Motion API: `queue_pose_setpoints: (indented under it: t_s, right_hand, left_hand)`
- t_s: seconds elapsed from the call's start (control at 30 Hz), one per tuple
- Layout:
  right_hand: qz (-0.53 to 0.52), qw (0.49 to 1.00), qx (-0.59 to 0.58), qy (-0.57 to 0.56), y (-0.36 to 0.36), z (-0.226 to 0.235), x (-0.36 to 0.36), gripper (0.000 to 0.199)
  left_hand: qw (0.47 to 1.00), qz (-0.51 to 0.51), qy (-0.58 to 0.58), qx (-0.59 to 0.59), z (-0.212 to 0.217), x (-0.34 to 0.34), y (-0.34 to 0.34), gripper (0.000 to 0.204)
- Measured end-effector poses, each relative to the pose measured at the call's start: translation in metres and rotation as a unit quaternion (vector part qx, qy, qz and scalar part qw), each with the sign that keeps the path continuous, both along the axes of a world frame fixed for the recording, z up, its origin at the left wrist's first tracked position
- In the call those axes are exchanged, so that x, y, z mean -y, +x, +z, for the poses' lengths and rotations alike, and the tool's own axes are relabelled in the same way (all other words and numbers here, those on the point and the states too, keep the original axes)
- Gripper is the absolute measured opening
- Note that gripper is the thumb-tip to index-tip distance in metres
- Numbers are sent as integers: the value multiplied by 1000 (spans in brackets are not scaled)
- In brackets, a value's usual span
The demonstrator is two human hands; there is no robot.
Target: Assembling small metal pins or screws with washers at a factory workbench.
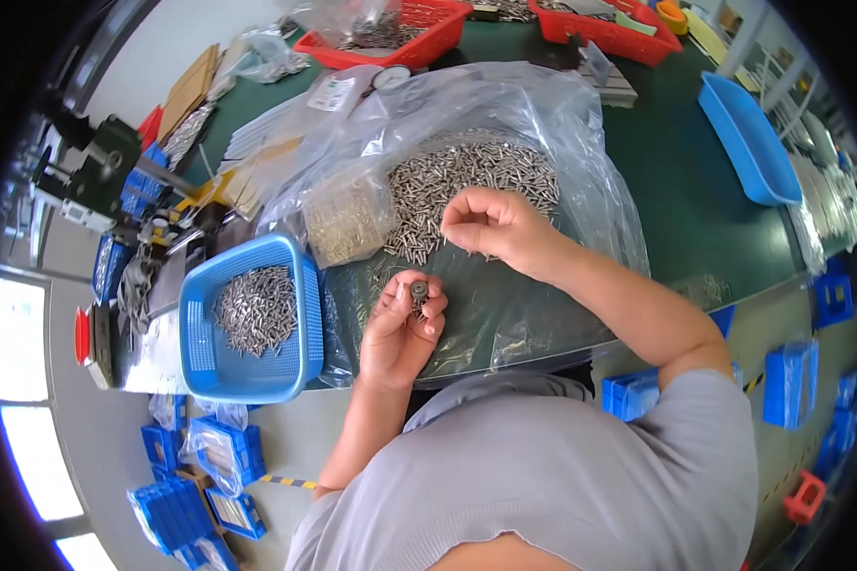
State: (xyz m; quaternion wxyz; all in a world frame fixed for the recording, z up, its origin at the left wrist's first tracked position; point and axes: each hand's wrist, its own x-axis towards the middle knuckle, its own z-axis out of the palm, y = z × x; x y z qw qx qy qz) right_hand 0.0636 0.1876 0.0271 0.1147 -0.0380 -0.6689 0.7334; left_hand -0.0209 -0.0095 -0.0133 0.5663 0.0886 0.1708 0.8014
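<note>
My left hand [400,333] is closed around a small round dark metal piece [419,288] with a hole in its middle. Small metal bits show below that piece among the fingers, too small to name. Up and to the right, my right hand [505,228] has thumb and forefinger pinched together at the near edge of a pile of small metal pins [476,167]. What lies between those fingertips is too small to make out. The pile rests on a clear plastic sheet [562,105]. Beside it is a clear bag of tiny brass-coloured parts [343,219].
At the left, a blue basket [311,319] holds many small metal pins [257,309]. Red baskets [438,43] stand along the far side of the green table [671,162]. A blue tray [752,143] sits at the right edge. Blue crates [167,514] are on the floor.
</note>
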Motion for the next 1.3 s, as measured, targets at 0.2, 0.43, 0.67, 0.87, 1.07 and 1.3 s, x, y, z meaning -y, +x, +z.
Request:
queue_pose_setpoints:
  t_s: [0.2,0.43,0.67,0.87,1.07,1.3]
  right_hand:
    - [14,1000,-16,-17,-4,3,18,7]
    - [85,996,-3,7,3,5,25,5]
    - [36,998,-27,40,1,-1,36,9]
    - [38,981,-57,179,1,5,34,6]
    - [0,935,-147,323,1,10,32,6]
    - [56,975,-74,200,-4,11,25,13]
  left_hand:
    - [999,4,-34,-34,7,7,4,19]
    - [997,3,-46,-60,7,5,3,21]
    - [998,3,-30,-46,4,3,4,22]
    - [999,3,-32,-44,4,5,3,22]
    - [999,-14,-16,-41,5,4,-3,22]
    - [989,6,-111,-96,28,0,2,28]
